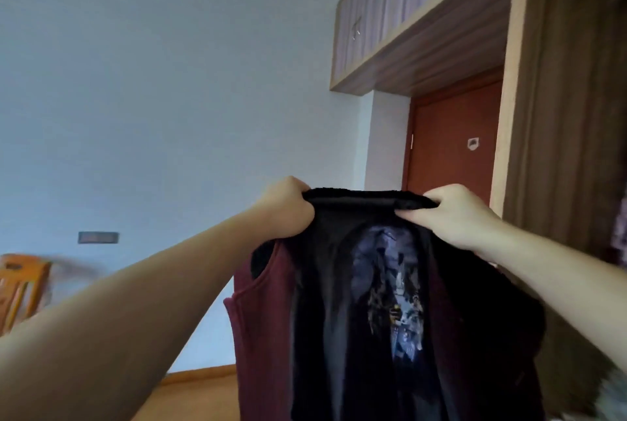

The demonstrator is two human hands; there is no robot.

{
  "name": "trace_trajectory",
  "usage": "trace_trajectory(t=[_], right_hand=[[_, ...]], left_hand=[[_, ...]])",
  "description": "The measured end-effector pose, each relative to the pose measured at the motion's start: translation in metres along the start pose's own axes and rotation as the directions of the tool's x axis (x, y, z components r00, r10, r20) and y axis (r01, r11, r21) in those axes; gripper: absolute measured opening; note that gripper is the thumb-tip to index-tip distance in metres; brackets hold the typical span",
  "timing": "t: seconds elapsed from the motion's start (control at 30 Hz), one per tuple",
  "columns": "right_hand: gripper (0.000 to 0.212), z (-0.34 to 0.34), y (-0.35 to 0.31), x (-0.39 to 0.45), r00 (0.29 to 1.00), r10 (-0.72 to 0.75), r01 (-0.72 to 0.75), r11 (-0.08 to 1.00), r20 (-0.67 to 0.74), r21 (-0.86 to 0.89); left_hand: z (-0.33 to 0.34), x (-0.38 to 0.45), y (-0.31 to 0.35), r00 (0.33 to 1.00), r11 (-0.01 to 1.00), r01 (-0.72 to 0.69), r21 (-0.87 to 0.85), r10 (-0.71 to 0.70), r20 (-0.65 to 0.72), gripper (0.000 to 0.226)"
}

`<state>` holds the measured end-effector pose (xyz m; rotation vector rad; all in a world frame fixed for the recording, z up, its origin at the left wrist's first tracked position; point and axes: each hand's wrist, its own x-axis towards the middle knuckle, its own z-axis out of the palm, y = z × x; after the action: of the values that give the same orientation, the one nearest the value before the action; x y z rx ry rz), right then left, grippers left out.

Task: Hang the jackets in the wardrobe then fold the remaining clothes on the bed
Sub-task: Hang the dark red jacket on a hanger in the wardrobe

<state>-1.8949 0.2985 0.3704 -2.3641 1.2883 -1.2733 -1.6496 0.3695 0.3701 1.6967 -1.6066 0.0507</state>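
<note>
A maroon jacket with a black, fleecy-looking lining and collar hangs in the air in front of the person, held up by its top edge. Its long axis runs vertically, collar up, hem out of view below the frame. The front is open toward the camera, and a dark garment with a pale blue and yellow printed graphic shows inside it. The outer fabric looks like a soft knit; a sleeveless armhole with a stitched edge shows at the left side.

The left hand has its fingers curled tightly around the left end of the collar. The right hand pinches the right end, thumb under and fingers folded over.

Behind stand a wood-grain wardrobe, a reddish-brown door, a plain pale wall and an orange wooden chair.
</note>
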Motion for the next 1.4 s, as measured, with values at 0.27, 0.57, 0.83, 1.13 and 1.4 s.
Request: trace_trajectory(t=[0.27,0.57,0.83,1.13,1.4], right_hand=[[0.042,-0.069,0.025,0.053,0.937,-0.101,-0.066,0.888,-0.334,-0.455],[0.053,-0.122,0.055,0.067,0.924,-0.093,-0.180,0.750,-0.370,-0.636],[0.043,-0.128,0.096,0.097,0.962,0.022,-0.193,0.759,-0.272,-0.622],[0.032,-0.169,0.145,0.141,0.956,0.180,-0.273,0.837,-0.233,-0.475],[0.037,-0.236,0.182,0.200,0.869,0.106,-0.334,0.847,-0.484,-0.414]], left_hand=[[0.073,0.076,0.035,0.883,0.788,-0.394,-0.473,0.467,0.043,0.020],[0.111,0.156,0.111,0.914,0.510,-0.251,-0.823,0.404,-0.028,0.013],[0.152,0.208,0.189,0.970,0.464,-0.243,-0.852,0.140,-0.201,0.022],[0.196,0.284,0.260,0.944,0.447,-0.322,-0.834,0.222,-0.245,0.028],[0.229,0.360,0.318,0.841,0.411,-0.515,-0.752,0.409,-0.353,0.023]])
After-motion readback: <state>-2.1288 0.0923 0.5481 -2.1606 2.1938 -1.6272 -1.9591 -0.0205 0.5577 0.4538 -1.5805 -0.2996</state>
